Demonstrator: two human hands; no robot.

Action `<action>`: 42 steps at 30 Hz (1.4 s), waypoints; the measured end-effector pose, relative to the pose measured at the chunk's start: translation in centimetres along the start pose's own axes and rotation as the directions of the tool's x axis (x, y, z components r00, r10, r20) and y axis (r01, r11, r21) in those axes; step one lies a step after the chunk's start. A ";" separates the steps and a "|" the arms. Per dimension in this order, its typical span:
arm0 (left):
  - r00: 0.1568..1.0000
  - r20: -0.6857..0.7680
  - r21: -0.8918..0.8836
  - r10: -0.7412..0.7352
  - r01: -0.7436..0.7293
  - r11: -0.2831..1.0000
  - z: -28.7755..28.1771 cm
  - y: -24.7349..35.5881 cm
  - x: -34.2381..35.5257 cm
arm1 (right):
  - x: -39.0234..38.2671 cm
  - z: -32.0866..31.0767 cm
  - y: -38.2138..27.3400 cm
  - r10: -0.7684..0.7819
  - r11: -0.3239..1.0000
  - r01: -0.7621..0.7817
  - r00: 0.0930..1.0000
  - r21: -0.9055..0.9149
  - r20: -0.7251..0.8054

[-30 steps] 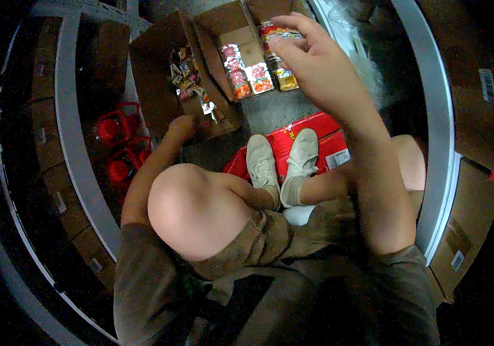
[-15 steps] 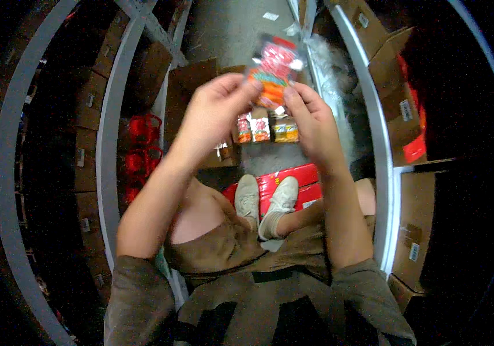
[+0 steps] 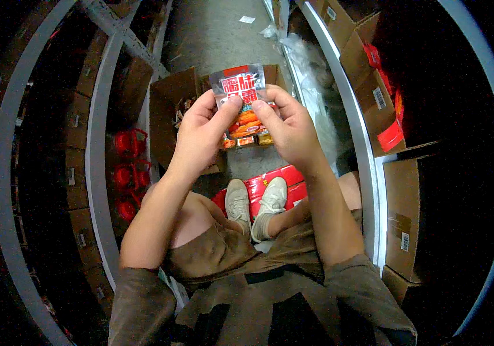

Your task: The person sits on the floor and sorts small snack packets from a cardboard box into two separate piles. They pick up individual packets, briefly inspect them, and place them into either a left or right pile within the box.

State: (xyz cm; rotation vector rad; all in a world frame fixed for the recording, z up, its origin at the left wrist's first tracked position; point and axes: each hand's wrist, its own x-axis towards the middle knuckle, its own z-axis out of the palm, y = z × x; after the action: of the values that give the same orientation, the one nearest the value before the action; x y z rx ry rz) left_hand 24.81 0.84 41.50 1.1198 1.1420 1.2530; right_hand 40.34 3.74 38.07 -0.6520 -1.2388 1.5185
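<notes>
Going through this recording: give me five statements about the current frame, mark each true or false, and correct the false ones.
1. The left hand and right hand both hold the packet. True.
2. The shoes are black. False: they are whitish.
3. Red packaging shows beside the shoes. True.
4. The clear plastic lies on the person's left. False: it is on the right.
5. The packet lies flat on the floor. False: it is held up in the hands.

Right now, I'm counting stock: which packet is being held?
The red-and-orange packet pinched between left hand and right hand; the packets below lie in boxes.
</notes>
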 end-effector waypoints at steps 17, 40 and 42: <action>0.995 0.083 0.039 -0.058 0.055 0.998 1.0 -0.6 -0.1 | 0.3 -0.9 0.2 0.013 0.999 -0.012 1.000 0.040 -0.018; 0.910 -0.058 0.881 -0.409 0.240 0.408 -11.4 -15.4 14.8 | 1.3 -4.6 2.4 0.042 0.922 -0.142 0.961 -0.359 -0.272; 0.898 -0.105 0.957 -0.427 0.208 0.204 -9.9 -17.7 14.0 | 1.3 -4.2 2.1 0.123 0.921 -0.219 0.948 -0.322 -0.294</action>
State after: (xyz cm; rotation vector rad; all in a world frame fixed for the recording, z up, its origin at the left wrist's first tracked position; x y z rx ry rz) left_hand 16.77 14.56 22.70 1.6761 1.9563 -0.0873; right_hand 42.82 6.67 35.03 -1.1930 -1.2761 1.3012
